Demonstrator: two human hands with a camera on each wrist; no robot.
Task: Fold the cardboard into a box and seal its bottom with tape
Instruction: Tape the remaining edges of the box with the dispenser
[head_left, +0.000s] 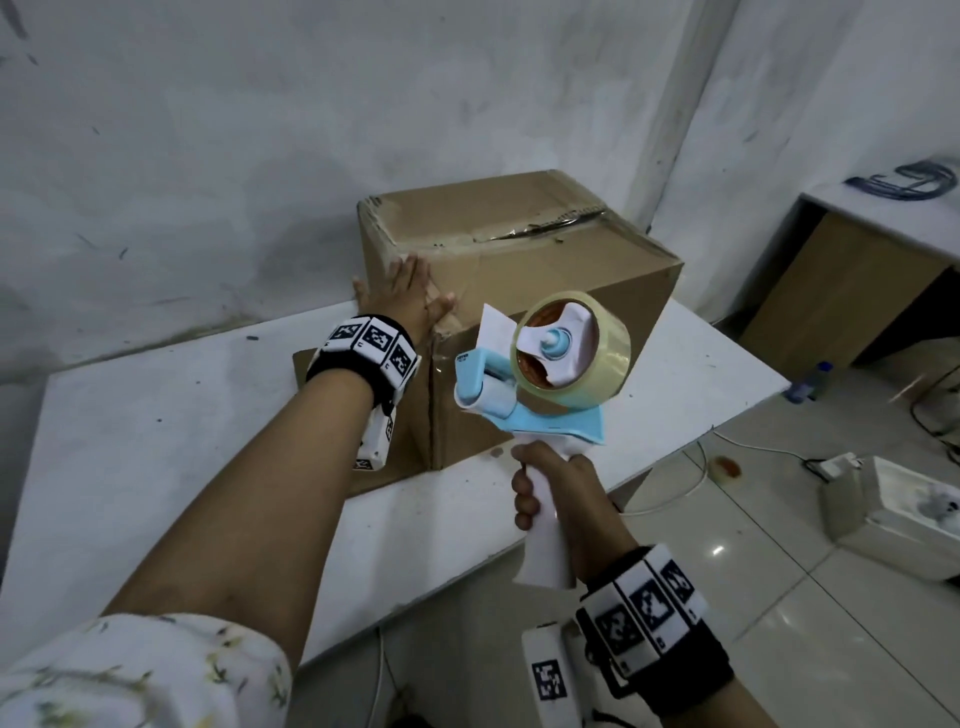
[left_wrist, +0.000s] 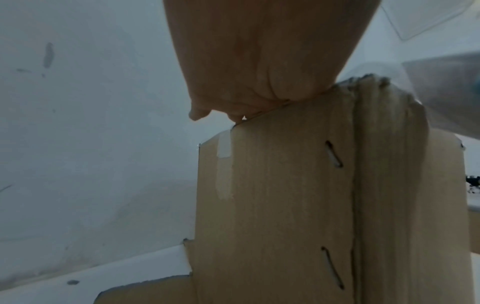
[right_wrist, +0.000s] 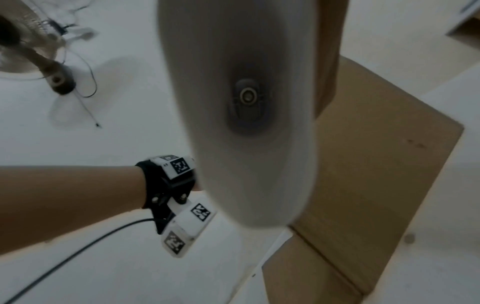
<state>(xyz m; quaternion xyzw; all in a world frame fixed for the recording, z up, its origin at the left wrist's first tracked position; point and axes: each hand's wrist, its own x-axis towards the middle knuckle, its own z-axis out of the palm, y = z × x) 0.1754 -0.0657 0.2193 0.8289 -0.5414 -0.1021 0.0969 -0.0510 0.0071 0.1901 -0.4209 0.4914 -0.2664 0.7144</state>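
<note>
box (head_left: 519, 291) — folded up, stands on white table (head_left: 156, 441), by the wall | left hand (head_left: 410, 293) — fingers straight, flat on box's top near corner | right hand (head_left: 550, 493) clenched round dispenser (head_left: 545, 374) handle, raised near box's front | tape seemingly not touching box

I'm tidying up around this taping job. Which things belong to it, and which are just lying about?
In use: cardboard box, tape dispenser, left hand, right hand.
Lying about: blue cables, bottle, white floor box.
</note>
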